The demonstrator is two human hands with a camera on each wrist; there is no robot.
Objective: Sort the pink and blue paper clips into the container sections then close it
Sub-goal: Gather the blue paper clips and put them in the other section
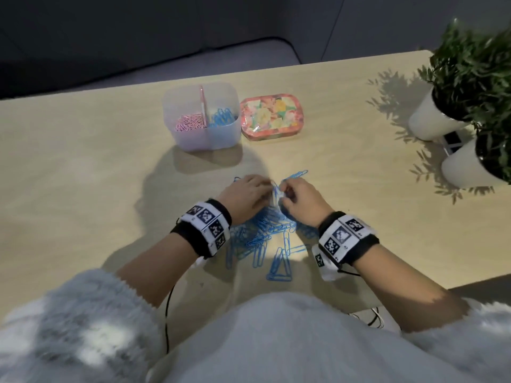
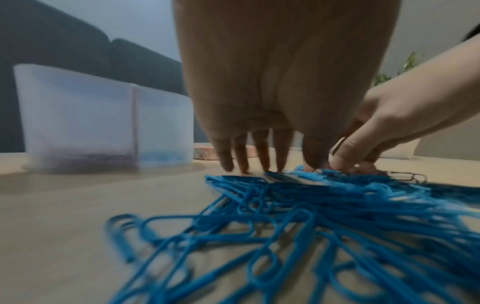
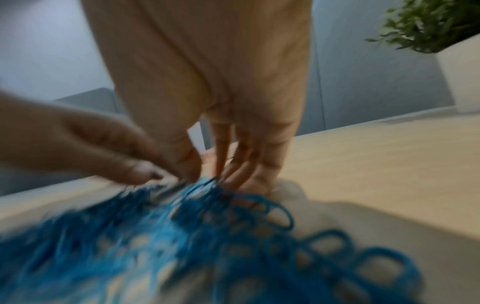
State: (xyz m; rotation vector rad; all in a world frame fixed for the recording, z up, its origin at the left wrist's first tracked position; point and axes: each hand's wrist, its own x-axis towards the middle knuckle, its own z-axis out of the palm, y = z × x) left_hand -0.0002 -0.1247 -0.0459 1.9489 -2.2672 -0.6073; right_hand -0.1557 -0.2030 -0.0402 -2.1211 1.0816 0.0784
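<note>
A heap of blue paper clips (image 1: 265, 239) lies on the table in front of me, blurred in both wrist views (image 2: 311, 216) (image 3: 155, 236). My left hand (image 1: 249, 193) stands at the heap's far edge, its straight fingers (image 2: 259, 158) pointing down with tips on the table and clips. My right hand (image 1: 298, 200) meets it there, and its thumb and fingers (image 2: 345, 160) pinch some blue clips (image 3: 207, 183). The translucent two-section container (image 1: 201, 139) stands behind, open, with pink clips (image 1: 190, 123) on the left and blue clips (image 1: 222, 116) on the right.
A floral lid (image 1: 272, 117) lies flat just right of the container. Two white pots with green plants (image 1: 431, 117) stand at the table's right edge. A dark sofa sits beyond the far edge. Cables hang off the table's near edge.
</note>
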